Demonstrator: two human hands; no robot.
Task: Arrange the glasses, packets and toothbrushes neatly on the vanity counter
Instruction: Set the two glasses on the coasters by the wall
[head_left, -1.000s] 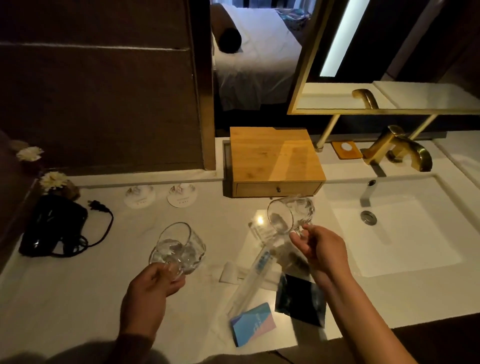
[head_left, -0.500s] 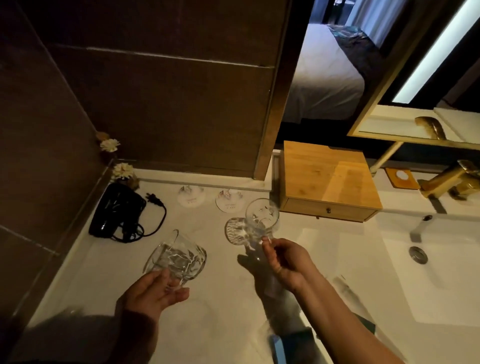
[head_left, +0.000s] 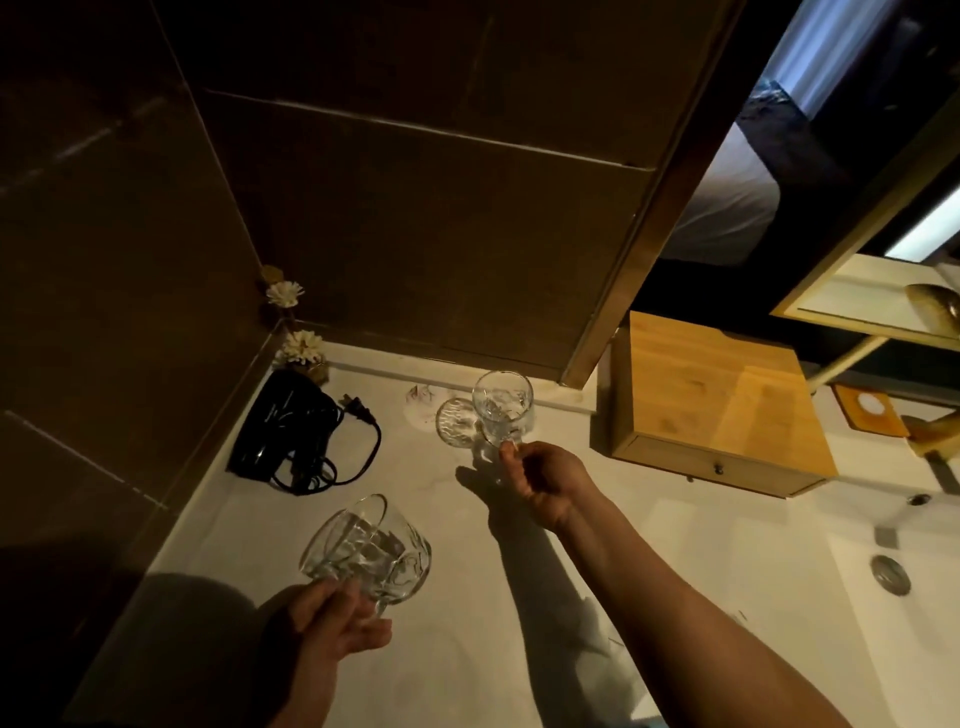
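My right hand (head_left: 540, 480) grips a clear cut glass (head_left: 503, 406) by its base and holds it upright over the back of the white vanity counter (head_left: 467, 597), beside a round paper coaster (head_left: 422, 402). A bright ring of refracted light lies on the counter just left of that glass. My left hand (head_left: 324, 631) holds a second clear glass (head_left: 366, 548), tilted on its side above the counter's front left. No packets or toothbrushes are in view.
A black hair dryer (head_left: 283, 428) with its coiled cord lies at the back left, by two small white flowers (head_left: 301, 348). A bamboo drawer box (head_left: 719, 410) stands right of the glasses. The sink basin (head_left: 893, 597) and gold tap (head_left: 935, 436) lie at the far right.
The view has swung left, so the packets and toothbrushes have left the frame. My right hand has carried its glass back toward the coasters by the wall. My left hand's glass stays low.
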